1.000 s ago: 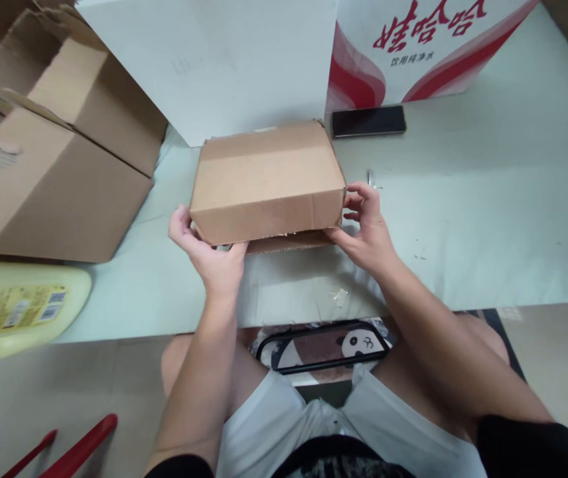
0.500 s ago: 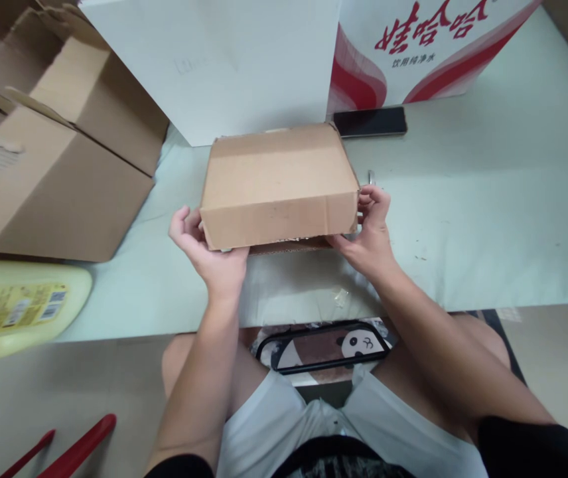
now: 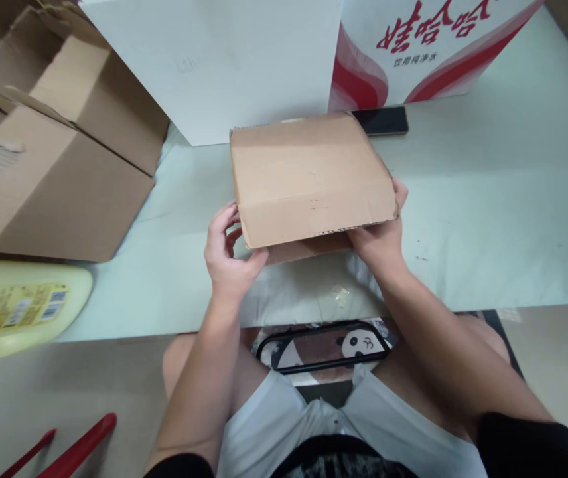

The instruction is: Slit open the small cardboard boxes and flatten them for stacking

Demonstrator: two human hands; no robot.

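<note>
I held a cardboard box [image 3: 311, 169], left hand [image 3: 229, 264] and right hand [image 3: 382, 244] half-curled. A phone [image 3: 384, 122] lay at two o'clock.

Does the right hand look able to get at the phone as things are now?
Probably yes, if it lets go of the cardboard box: the right hand is holding that. The box hides the phone's left end, but the right end shows, with nothing visible blocking it.

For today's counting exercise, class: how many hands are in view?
2: the left hand at the left end of the held cardboard box; the right hand, partly hidden, at its right end.
</note>
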